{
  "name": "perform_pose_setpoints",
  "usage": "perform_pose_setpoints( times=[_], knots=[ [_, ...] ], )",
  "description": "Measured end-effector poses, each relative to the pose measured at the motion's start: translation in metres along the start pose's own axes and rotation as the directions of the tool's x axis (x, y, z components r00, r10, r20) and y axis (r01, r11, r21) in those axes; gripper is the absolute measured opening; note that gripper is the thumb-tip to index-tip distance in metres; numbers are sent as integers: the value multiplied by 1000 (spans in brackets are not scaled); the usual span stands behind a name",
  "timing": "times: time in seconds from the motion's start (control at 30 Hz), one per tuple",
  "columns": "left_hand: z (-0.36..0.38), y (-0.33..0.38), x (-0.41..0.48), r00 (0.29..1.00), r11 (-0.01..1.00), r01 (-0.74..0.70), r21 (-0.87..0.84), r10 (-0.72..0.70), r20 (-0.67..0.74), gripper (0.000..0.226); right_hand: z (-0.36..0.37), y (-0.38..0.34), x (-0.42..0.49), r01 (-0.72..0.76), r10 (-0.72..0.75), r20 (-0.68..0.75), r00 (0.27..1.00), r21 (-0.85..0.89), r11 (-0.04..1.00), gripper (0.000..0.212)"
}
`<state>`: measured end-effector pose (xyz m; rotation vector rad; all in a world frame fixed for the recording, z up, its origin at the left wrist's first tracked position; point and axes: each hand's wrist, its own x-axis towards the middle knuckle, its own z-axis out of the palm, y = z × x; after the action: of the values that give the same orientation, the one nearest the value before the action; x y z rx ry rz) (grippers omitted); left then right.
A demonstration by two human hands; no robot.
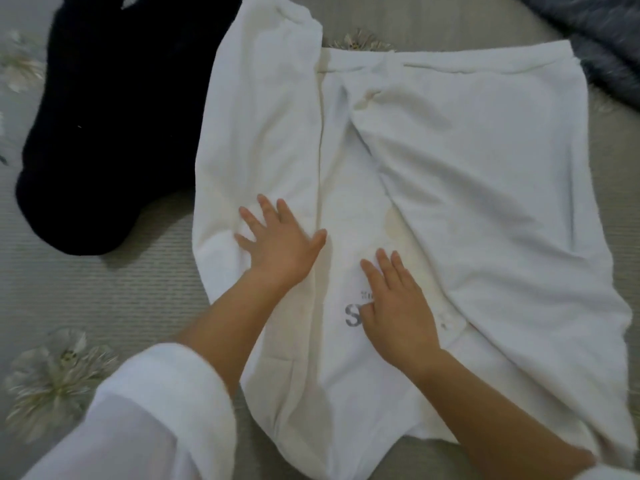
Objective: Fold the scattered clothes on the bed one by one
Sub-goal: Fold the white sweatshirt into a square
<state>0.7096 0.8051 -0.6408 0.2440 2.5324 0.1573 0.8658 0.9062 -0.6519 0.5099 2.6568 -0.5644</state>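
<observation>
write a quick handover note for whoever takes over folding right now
Left hand: open, flat on the shirt's left flap.
Right hand: open, flat on its middle, partly covering the print.
Shirt: spread on the bed, both sides seemingly folded inward.
Dark garment: unfolded heap left of it.
Left to do: finish the shirt, then the dark garment.

Floral bedspread (104,306); fuzzy blue-grey blanket (609,39)

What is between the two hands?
Only cloth of the white shirt, with a long fold line, between left hand and right hand, in the head view.
</observation>
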Motion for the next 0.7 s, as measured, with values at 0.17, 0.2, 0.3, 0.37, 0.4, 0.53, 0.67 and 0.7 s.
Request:
perform_pose_setpoints(
  times=[0.17,0.2,0.3,0.37,0.4,0.53,0.67,0.7],
  knots=[
    [-10,1,8,987,952,53,-302,-95,-127,44,-15,14,2,103,-104,-4,995,-74,992,65],
    [-18,-7,1,979,875,-19,-484,-81,-185,42,-21,16,5,102,-99,46,994,-70,992,64],
    [-45,-30,-27,927,655,-219,-723,-91,-364,41,-32,18,10,104,-104,10,995,-73,992,56],
    [-51,-40,-52,873,646,-401,-650,55,-485,44,-30,15,16,112,-119,-103,988,-66,992,45],
    [-48,-44,-60,842,630,-490,-603,161,-516,45,-28,15,19,111,-117,-158,980,-51,993,38],
    [6,-67,-59,798,740,-599,-305,519,-306,45,-33,16,37,-46,73,-148,986,181,982,22],
    [47,-79,-48,877,822,-481,-305,441,-191,43,-61,6,61,-185,244,-65,968,475,860,16],
    [47,-77,-49,889,818,-457,-350,411,-201,42,-66,0,73,-218,270,-7,963,569,793,15]
  ],
)
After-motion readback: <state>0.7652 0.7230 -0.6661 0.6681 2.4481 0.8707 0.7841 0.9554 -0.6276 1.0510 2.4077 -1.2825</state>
